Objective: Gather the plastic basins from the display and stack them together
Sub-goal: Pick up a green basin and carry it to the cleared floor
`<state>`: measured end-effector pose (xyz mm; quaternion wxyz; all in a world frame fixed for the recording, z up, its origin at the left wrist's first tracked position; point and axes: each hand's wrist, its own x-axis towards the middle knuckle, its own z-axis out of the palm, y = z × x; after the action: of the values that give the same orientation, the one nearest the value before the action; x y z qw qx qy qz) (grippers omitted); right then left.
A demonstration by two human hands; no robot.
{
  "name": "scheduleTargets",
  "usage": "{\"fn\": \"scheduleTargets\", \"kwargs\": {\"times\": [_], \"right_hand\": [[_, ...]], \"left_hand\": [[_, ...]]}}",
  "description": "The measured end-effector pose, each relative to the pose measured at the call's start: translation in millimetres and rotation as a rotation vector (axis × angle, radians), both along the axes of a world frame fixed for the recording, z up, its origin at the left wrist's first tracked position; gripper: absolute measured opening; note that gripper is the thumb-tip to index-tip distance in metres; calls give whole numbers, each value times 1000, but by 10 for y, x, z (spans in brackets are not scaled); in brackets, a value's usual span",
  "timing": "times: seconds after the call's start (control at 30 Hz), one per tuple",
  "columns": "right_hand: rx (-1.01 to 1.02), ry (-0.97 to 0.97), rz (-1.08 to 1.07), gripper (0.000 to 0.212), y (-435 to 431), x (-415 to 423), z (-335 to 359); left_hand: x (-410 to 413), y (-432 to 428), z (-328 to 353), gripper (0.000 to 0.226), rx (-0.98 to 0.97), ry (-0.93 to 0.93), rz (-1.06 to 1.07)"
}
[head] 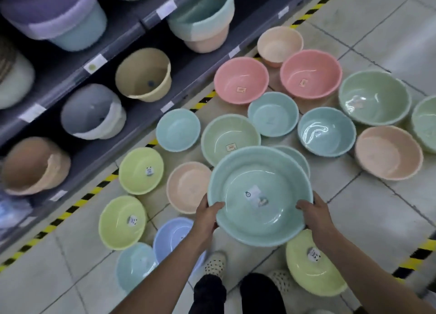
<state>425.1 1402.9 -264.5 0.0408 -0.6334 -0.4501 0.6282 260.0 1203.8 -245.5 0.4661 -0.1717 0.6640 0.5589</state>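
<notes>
A large teal basin (257,186) with a sticker inside hangs above the floor, held by both hands. My left hand (207,215) grips its near left rim, thumb inside the bowl. My right hand (313,215) grips its near right rim the same way. Another teal basin (298,158) shows partly under its far right edge. Several loose basins lie on the tiled floor around it: two pink (240,80), pale green (226,136), peach (186,186), yellow-green (140,169), blue (169,236) and a yellow one (311,269) near my feet.
Grey shelving (99,115) runs along the left, holding tilted buckets and basins (144,74). A black-and-yellow hazard strip (82,200) marks the floor at its foot. My shoes (214,264) stand between the blue and yellow basins.
</notes>
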Motion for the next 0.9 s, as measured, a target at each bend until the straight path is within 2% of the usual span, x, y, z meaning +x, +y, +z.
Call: {"fn": "scheduleTargets", "kwargs": {"times": [0.3, 0.5, 0.67, 0.9], "right_hand": [[-43, -73, 213, 50, -1325, -527, -223], [-85, -110, 271, 43, -2104, -756, -64], [-120, -142, 392, 36, -2589, -978, -60], [-139, -166, 500, 28, -3278, -1292, -410]], "left_hand": [[-140, -1516, -262, 61, -43, -79, 143], [-359, -2330, -221, 45, -222, -25, 96], [-414, -2902, -286, 48, -255, -40, 209], [-456, -3685, -514, 48, -292, -49, 307]]}}
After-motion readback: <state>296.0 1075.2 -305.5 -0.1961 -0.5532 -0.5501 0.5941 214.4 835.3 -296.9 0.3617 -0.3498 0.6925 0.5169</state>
